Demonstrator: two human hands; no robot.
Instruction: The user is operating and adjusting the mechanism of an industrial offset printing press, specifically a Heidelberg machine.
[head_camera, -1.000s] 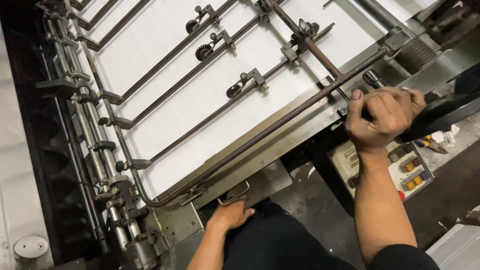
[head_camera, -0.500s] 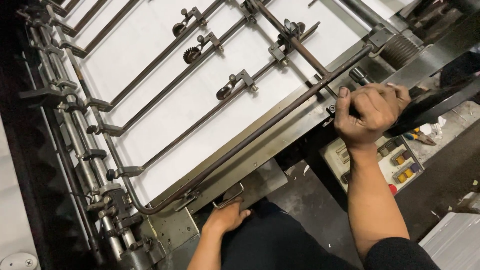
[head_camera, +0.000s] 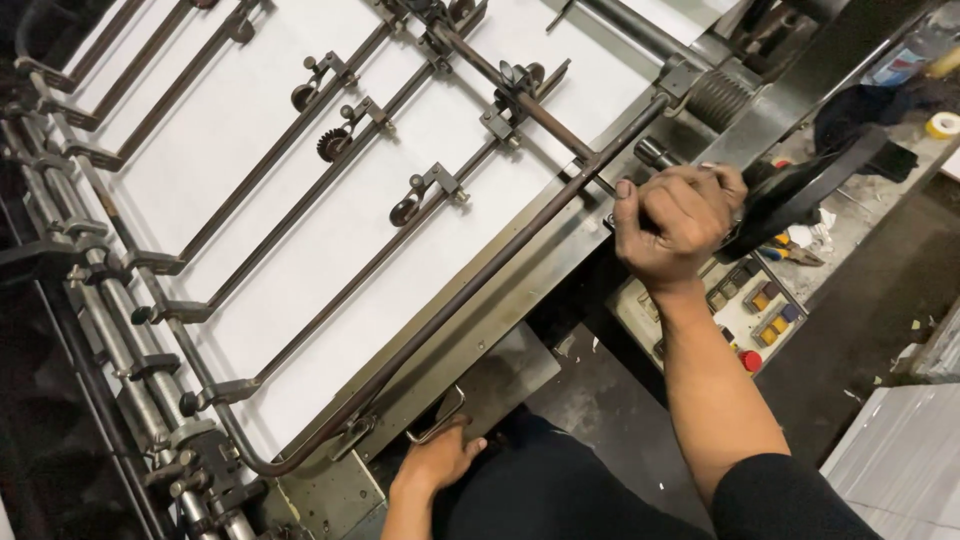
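My right hand (head_camera: 677, 222) is clenched around a dark metal handle (head_camera: 655, 155) at the right end of a long steel bar (head_camera: 470, 290) on a sheet-fed printing machine. A black lever (head_camera: 810, 185) sticks out just past my knuckles. My left hand (head_camera: 437, 458) rests low at the machine's front edge, its fingers touching a small metal loop handle (head_camera: 438, 420) on a grey plate (head_camera: 500, 378). White paper (head_camera: 300, 200) lies flat on the feed board under thin rods with small wheels (head_camera: 333, 143).
A control panel (head_camera: 745, 305) with coloured buttons sits below my right wrist. Rollers and brackets (head_camera: 130, 340) line the left side. A stack of white sheets (head_camera: 900, 460) stands at the lower right, and a dark cloth (head_camera: 860, 110) and tape roll (head_camera: 942, 124) lie at the upper right.
The view has drifted so the machine and both hands sit slightly lower-left in frame. My right hand keeps its grip on the handle; my left stays at the loop handle.
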